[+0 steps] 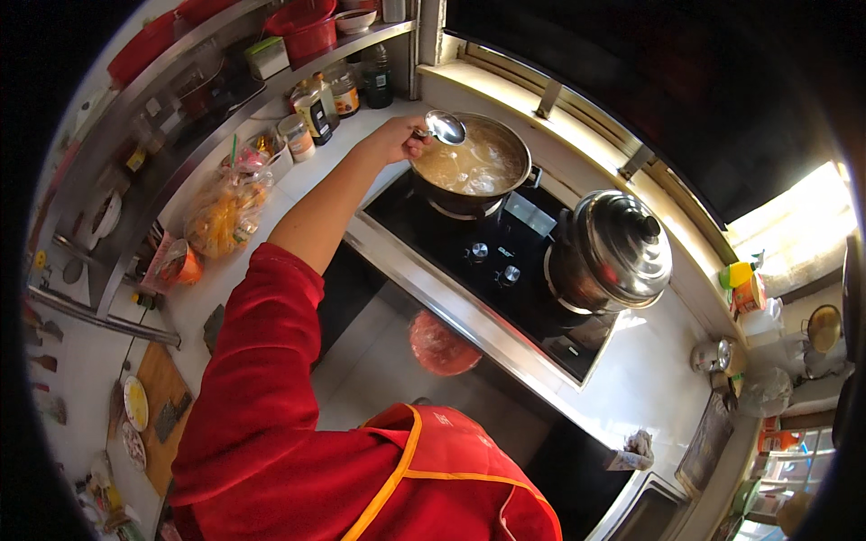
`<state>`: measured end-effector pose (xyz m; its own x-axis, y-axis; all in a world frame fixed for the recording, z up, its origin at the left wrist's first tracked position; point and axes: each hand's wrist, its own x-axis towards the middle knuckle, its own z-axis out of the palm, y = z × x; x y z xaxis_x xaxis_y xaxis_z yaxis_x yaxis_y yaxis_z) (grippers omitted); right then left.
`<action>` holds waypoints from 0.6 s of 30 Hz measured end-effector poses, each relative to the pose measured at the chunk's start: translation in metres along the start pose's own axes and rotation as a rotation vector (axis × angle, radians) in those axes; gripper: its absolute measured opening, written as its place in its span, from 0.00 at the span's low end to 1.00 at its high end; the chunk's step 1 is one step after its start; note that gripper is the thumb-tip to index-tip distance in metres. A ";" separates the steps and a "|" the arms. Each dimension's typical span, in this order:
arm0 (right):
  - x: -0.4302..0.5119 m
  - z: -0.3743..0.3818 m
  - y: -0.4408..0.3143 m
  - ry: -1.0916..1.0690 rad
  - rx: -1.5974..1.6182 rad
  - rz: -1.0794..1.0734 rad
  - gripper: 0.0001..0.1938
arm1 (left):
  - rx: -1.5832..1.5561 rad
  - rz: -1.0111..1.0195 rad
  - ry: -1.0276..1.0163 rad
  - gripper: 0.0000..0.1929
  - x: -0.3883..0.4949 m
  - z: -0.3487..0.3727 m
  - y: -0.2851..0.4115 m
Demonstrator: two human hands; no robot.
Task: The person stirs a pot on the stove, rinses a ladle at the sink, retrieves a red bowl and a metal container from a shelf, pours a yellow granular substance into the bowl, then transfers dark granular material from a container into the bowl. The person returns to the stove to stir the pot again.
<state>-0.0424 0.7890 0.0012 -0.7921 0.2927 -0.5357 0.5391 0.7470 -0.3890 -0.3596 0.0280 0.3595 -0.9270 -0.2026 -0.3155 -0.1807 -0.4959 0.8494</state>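
My left hand (400, 140) grips a shiny metal spoon (446, 128) by its handle. The spoon's bowl is over the left edge of a wide metal pot. Cloudy, pale brown liquid (470, 166) with foamy, bubbling patches fills much of this pot (530, 162), which stands on the left burner of a black glass gas stove (440, 233). At the stove's right burner sits a lidded steel pot (619, 250) with a dark knob. My right hand is out of view.
Bottles and jars (311, 115) stand against the left wall under a metal shelf (270, 81). Nearer are a plastic bag of orange food (230, 209) and a wooden cutting board (166, 412) with plates beside it. A red basin (443, 343) is below the counter's front edge (460, 324).
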 end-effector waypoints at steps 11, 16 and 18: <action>0.050 0.025 0.067 -0.103 -0.090 -0.109 0.16 | 1.018 0.091 0.103 0.10 -0.121 0.019 -0.013; 0.091 0.028 0.038 -0.152 -0.076 -0.224 0.15 | 1.610 0.243 0.131 0.25 -0.151 0.044 -0.017; 0.097 0.026 0.020 -0.167 -0.040 -0.233 0.14 | 1.742 0.265 0.106 0.25 -0.154 0.052 -0.020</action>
<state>-0.1014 0.8167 -0.0779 -0.8333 0.0103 -0.5528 0.3335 0.8068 -0.4878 -0.2303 0.1129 0.4126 -0.9762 -0.2052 -0.0710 -0.2169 0.9359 0.2775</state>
